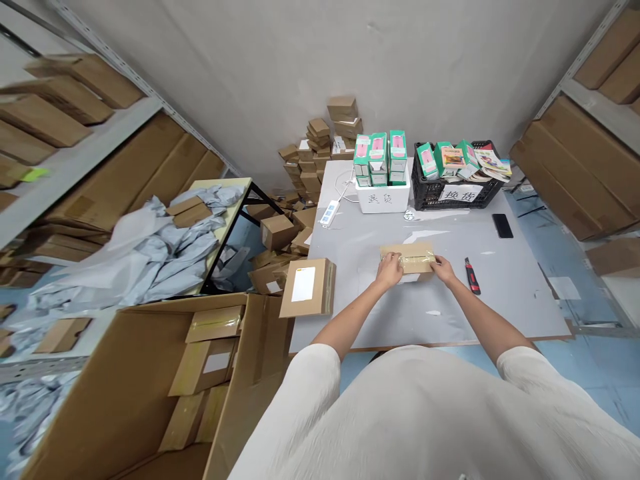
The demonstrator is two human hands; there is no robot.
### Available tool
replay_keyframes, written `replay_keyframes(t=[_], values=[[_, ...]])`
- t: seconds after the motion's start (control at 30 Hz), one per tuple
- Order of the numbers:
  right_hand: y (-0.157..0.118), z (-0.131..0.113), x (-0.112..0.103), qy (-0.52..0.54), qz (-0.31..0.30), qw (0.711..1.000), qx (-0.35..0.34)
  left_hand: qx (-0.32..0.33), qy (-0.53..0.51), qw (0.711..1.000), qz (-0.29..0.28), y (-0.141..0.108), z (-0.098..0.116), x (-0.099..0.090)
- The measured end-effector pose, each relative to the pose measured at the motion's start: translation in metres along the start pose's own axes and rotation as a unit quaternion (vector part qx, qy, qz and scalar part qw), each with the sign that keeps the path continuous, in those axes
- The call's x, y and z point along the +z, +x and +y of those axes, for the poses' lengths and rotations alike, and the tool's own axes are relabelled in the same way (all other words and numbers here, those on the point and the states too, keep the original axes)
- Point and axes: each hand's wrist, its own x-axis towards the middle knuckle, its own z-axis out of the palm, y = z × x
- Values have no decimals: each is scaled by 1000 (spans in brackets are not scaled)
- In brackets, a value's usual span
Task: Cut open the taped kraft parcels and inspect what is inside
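Observation:
Both my hands are at the middle of a grey tabletop, gripping a small cardboard box wound with clear tape. My left hand holds its left end and near edge. My right hand holds its right end. A red-and-black utility knife lies just right of my right hand, with a black smartphone farther back. Nearer my left side, a taped cardboard box with a white label stands at the table's edge.
At the table's far end are a white bin of green-and-pink boxes, a black plastic crate, and a power strip. A large open carton of parcels stands at lower left. Stacked boxes, grey mailers, and loaded shelves surround the table.

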Motion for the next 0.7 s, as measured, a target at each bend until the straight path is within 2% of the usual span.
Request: replay_keyframes(t=[0.13, 0.4, 0.57, 0.63, 0.7], values=[[1, -1, 2, 3, 14, 1000, 1, -3, -12, 999, -36, 7, 6, 4], [1, -12, 5, 32, 42, 999, 2, -60, -18, 997, -45, 7, 11, -8], [-3, -31, 14, 86, 2, 995, -42, -111, -9, 993, -28, -1, 12, -25], [-6, -41, 21, 87, -14, 995, -43, -129, -12, 992, -10, -6, 14, -33], [-9, -52, 31, 65, -22, 997, -33, -118, -16, 993, 21, -11, 18, -40]])
